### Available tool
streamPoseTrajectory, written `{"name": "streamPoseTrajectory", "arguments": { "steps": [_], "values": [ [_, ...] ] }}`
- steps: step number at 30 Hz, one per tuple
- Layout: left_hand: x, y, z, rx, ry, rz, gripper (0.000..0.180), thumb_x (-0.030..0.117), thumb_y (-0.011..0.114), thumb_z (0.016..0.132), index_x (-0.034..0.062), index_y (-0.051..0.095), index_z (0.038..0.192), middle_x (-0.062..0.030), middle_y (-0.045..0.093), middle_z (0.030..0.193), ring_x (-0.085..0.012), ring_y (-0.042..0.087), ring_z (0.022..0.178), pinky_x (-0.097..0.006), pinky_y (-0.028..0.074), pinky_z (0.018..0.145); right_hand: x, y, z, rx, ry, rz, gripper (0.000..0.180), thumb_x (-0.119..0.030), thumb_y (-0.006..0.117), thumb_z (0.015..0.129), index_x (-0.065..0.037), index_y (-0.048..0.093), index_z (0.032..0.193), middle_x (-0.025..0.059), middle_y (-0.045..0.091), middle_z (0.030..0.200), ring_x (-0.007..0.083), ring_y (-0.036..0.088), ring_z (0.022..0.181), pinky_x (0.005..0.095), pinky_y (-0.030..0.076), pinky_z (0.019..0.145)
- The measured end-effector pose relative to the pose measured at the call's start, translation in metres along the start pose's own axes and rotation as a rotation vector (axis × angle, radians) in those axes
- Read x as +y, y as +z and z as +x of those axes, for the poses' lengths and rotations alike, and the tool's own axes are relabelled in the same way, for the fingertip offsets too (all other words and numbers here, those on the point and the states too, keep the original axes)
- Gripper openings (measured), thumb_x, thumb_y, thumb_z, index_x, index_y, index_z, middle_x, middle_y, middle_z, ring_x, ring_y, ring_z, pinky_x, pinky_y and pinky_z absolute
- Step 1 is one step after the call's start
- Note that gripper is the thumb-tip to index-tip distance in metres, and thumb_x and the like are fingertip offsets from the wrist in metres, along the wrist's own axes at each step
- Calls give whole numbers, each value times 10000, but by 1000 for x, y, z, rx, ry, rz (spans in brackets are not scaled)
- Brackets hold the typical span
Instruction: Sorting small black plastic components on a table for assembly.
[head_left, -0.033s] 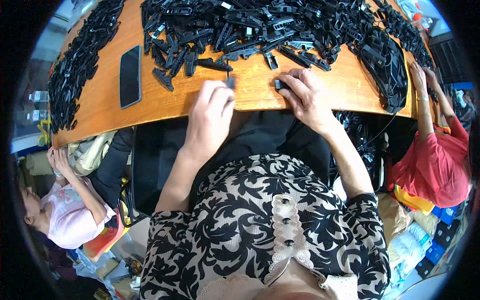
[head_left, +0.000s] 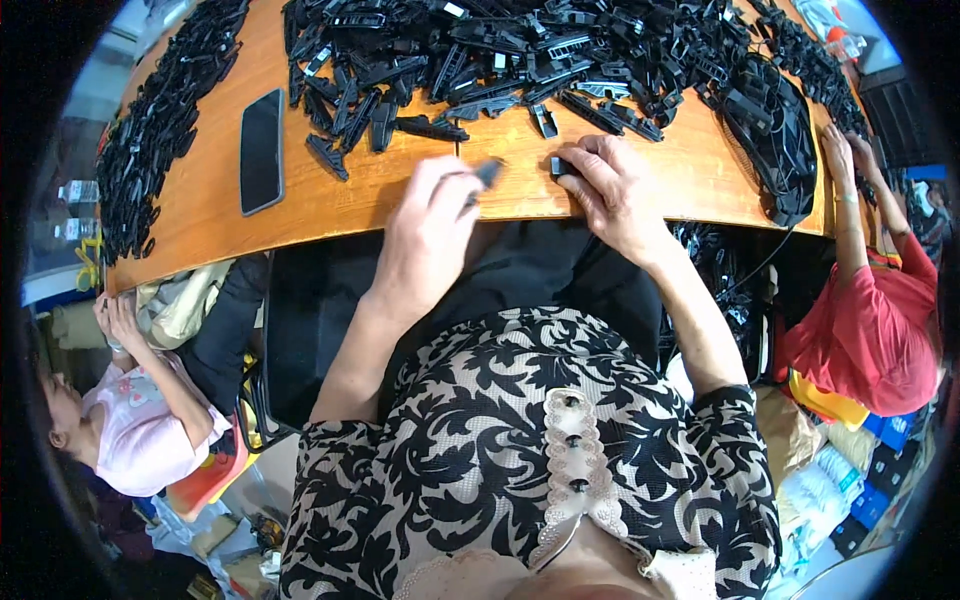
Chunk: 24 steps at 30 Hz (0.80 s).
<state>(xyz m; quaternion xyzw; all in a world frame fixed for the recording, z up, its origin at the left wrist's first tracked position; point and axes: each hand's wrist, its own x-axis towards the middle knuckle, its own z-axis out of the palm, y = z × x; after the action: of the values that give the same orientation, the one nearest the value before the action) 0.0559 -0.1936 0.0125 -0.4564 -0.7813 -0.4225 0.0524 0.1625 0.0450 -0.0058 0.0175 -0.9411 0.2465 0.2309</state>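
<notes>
Just above the table's near edge, my left hand [head_left: 432, 208] is closed with a small dark plastic part [head_left: 489, 172] pinched at its fingertips. That part is smeared by motion, so its exact shape cannot be made out. To its right, my right hand [head_left: 612, 192] rests low over the wooden table [head_left: 350, 205], thumb and fingers closed on a small black plastic piece [head_left: 559, 167] with a pale face. A gap separates the two held pieces. Beyond them lies a big heap of black plastic parts [head_left: 470, 65], and a loose black clip-like part [head_left: 543, 121] sits in front of it.
A dark phone [head_left: 262, 152] lies left of my hands. More black parts [head_left: 170, 130] line the far left. At right is a black mesh bag [head_left: 770, 130] with a cord. People sit on both sides: a pink shirt [head_left: 150, 440] left, a red shirt [head_left: 860, 340] right.
My left hand has shifted slightly right with its dark part, which now points toward my right hand. My right hand has stayed in place.
</notes>
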Motion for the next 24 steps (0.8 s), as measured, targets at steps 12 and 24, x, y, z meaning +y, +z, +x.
{"name": "streamPoseTrajectory", "arguments": {
  "steps": [12,24],
  "values": [
    [-27,20,13,-18,49,-100,333,-6,786,817,38,720,1141,-127,733,978,-308,694,926,-405,565,829,-15,-4,10,-35,-80,136,297,-133,804,842,-31,749,1114,127,674,989,323,665,919,414,557,797],
    [-29,26,13,-1,17,-212,350,-39,770,825,16,695,1163,-124,737,994,-290,712,910,-392,574,811,-8,-3,29,-121,-240,81,277,-55,800,775,20,712,1027,153,611,959,349,616,903,431,530,801]
  ]
}}
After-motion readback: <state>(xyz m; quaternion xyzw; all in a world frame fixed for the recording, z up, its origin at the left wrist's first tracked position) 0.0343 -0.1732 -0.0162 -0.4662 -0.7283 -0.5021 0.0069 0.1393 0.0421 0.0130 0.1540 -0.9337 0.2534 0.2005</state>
